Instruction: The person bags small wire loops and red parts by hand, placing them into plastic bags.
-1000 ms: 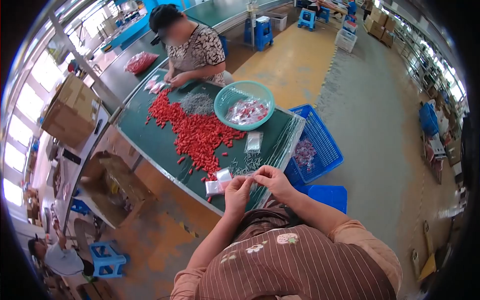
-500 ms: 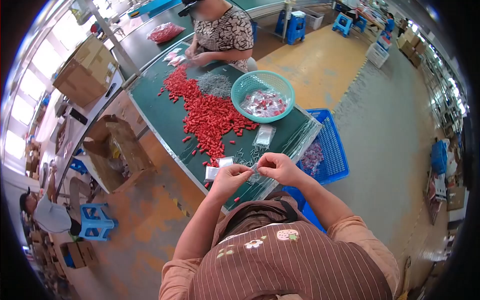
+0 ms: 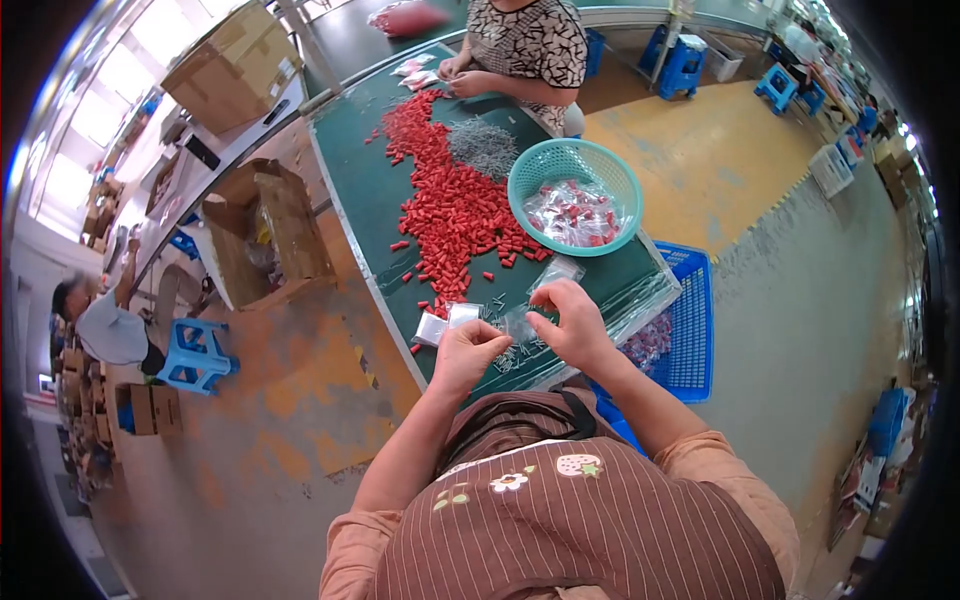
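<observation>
Over the near end of the green table [image 3: 355, 185], my left hand [image 3: 468, 354] pinches the edge of a small clear plastic bag [image 3: 518, 325]. Opposite it, my right hand [image 3: 572, 322] has its thumb and forefinger curled at the bag's other side; whether they touch it is unclear. Loose grey screws [image 3: 508, 357] lie beneath the hands. Stacks of small clear bags [image 3: 431, 329] rest left of my left hand, and another stack [image 3: 560, 270] lies just beyond my right hand. A large pile of red plastic plugs [image 3: 450, 215] spreads beyond, beside a heap of grey screws [image 3: 482, 147].
A green basket [image 3: 520, 205] of filled bags stands on the table's right side. Below the right edge is a blue crate [image 3: 692, 380]. A co-worker [image 3: 525, 50] works at the far end. On the left are an open cardboard box [image 3: 300, 235] and a blue stool [image 3: 197, 355].
My hands have moved slightly apart, with the clear bag now visible between them. The head view has shifted, so the table and basket appear further right and slightly changed in angle.
</observation>
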`<control>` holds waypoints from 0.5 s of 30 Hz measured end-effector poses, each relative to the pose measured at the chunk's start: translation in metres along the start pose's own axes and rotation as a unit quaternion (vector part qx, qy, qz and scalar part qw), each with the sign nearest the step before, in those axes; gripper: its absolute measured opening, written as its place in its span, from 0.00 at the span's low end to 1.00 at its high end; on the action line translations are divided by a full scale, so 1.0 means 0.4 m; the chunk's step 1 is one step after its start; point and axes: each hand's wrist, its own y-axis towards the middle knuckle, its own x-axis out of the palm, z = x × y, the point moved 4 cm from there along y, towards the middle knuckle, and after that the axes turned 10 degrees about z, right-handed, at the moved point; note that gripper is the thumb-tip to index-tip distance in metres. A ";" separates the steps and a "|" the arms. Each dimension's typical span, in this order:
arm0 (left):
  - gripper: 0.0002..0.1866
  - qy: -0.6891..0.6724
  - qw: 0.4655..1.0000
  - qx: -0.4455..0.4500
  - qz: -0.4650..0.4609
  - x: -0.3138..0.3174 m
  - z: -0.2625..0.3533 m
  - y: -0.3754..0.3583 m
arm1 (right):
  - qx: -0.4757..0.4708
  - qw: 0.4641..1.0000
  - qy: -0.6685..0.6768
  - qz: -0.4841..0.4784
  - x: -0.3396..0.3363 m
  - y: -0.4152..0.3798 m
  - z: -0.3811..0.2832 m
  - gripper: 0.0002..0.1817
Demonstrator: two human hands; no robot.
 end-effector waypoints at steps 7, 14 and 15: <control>0.07 0.103 0.988 0.094 0.062 0.024 0.011 -0.001 | 0.173 0.966 0.113 -0.159 0.075 -0.014 0.026 0.12; 0.07 0.006 0.999 0.037 0.038 0.015 -0.005 0.044 | 0.191 0.966 0.106 -0.138 0.100 0.020 0.067 0.10; 0.06 -0.010 0.999 0.030 0.034 0.014 -0.014 0.052 | 0.200 0.965 0.098 -0.136 0.103 0.023 0.064 0.10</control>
